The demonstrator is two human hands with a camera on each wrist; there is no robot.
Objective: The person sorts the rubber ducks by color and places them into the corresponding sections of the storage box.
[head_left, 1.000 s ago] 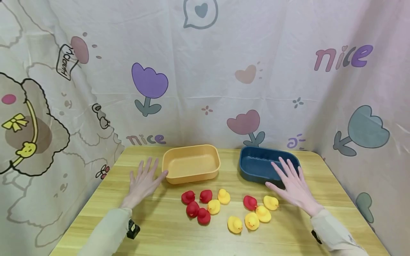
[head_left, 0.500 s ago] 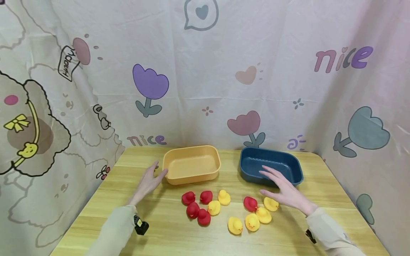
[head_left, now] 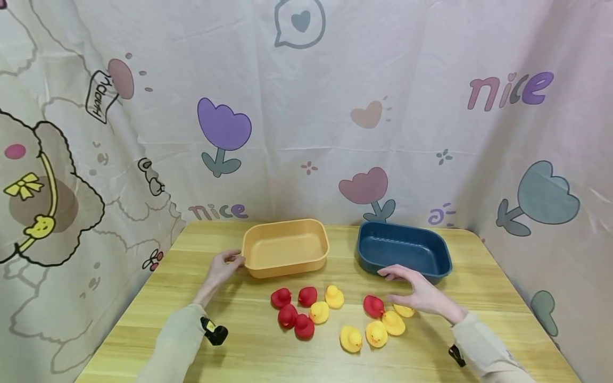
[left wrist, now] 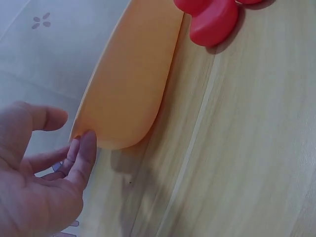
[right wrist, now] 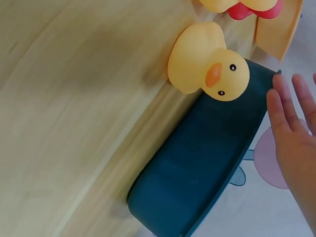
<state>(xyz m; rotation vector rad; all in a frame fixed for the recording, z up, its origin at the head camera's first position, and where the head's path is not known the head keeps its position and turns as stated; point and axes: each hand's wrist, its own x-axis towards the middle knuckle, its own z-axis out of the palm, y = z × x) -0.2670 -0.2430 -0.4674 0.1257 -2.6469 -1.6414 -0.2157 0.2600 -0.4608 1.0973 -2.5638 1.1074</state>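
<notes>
My left hand [head_left: 222, 268] is at the left end of a yellow-orange tray [head_left: 286, 248]. In the left wrist view its loosely bent fingers are beside the tray's rim, the thumb at the rim; I cannot tell whether it touches. My right hand [head_left: 421, 292] hovers in front of a dark blue tray [head_left: 404, 250], thumb and fingers apart, holding nothing. Below it a yellow rubber duck [head_left: 404, 310] is partly hidden; a yellow duck [right wrist: 197, 59] shows in the right wrist view. A red rubber duck [head_left: 373, 306] lies just left of that hand.
Red ducks [head_left: 288, 316] and two yellow ducks [head_left: 319, 312] lie in front of the orange tray. Several yellow ducks [head_left: 376, 333] are grouped on the right. A printed cloth [head_left: 297, 133] hangs behind the wooden table [head_left: 268, 361] and along both sides.
Both hands were spread and have drawn their fingers in. The right hand has moved left and nearer, down over a yellow duck. The left has come to the orange tray's end.
</notes>
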